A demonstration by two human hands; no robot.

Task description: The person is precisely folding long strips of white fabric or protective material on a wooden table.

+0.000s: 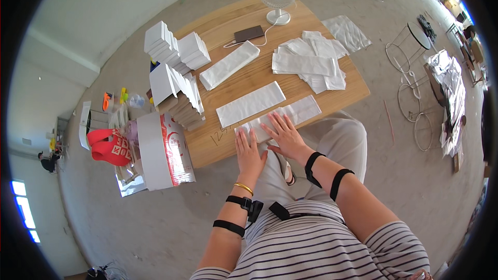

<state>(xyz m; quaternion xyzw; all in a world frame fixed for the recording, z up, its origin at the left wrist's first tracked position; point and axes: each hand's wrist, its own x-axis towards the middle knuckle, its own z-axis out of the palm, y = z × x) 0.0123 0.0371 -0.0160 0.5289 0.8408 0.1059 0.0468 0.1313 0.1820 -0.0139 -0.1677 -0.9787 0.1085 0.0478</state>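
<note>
My left hand [249, 154] and my right hand [285, 137] lie flat with fingers stretched on a long white folded plastic bag [301, 110] at the table's near edge. The left one covers the bag's left end, the right one its middle. Just beyond it lies a second white folded bag [251, 103], parallel and untouched. Farther back, a third white folded strip [229, 65] rests at a slant. To the right is a loose pile of similar white bags [310, 62], overlapping each other.
Stacks of white boxes [176, 91] stand on the wooden table's [342, 85] left side. At the back are a small white fan [277, 0] and a dark power bank [248, 34] with a cable. An open carton [155, 150] with a red bag [110, 147] sits left of the table.
</note>
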